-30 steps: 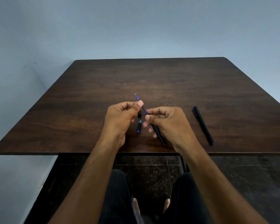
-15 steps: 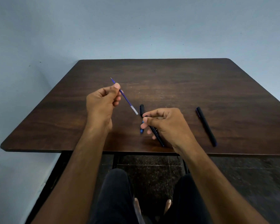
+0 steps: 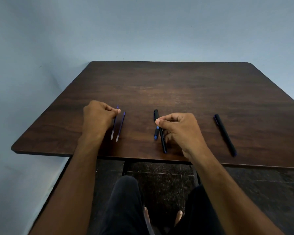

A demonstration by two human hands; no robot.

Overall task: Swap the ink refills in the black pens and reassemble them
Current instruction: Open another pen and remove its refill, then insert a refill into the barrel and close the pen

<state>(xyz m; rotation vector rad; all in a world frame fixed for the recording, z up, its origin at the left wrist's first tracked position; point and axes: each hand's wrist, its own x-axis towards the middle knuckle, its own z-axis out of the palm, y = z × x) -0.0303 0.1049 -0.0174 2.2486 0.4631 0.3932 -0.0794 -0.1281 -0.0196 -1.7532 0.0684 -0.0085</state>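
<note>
A slim blue refill (image 3: 114,123), partly hidden, is pinched by the left hand (image 3: 98,118) on the wooden table (image 3: 185,89) beside a second refill (image 3: 120,127). Rightward, a matte black barrel (image 3: 163,138) is gripped by the right hand (image 3: 180,129).

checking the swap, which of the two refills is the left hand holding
The refill nearest the table's left edge, pinched by the left hand; the other refill lies free beside it.

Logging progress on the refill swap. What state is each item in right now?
Left hand: pinching one refill.
Second refill: lying loose beside it.
Right hand: gripping the empty barrel.
Cap: off, on the table.
Other pen: lying untouched.
</note>
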